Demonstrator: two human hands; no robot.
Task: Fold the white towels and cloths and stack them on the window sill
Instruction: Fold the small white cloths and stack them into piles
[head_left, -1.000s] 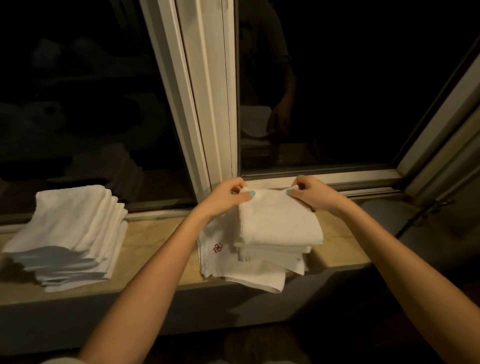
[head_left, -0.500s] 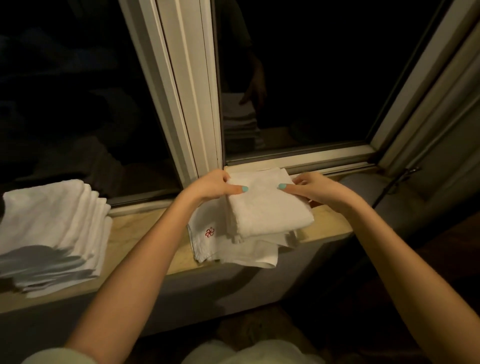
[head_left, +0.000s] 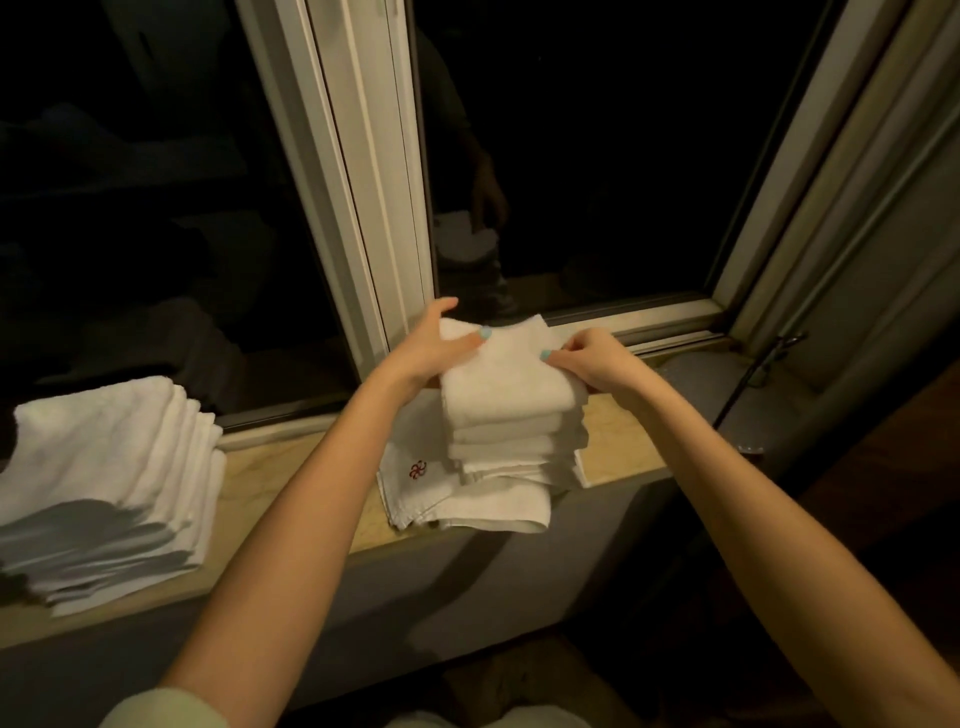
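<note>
**Top towel (head_left: 504, 379) being squared on the centre pile (head_left: 511, 452), both my hands engaged.**
The window sill (head_left: 291, 478) runs from 8 o'clock to 3 o'clock of the view. A large finished stack (head_left: 104, 478) sits at 9 o'clock, and the centre pile rests on a flat cloth with a red embroidered mark (head_left: 417, 470). My left hand (head_left: 431, 343) pinches the top towel's 10 o'clock corner, thumb on top. My right hand (head_left: 592, 358) pinches its 3 o'clock edge with fingers curled. Judged by its look, the terry is light, soft and limp; it should sag if lifted by one corner, so two opposite edges are the best hold. My left fingertips behind the towel are hidden, the large stack is cut off at 9 o'clock, and the dark glass shows only dim reflections.
</note>
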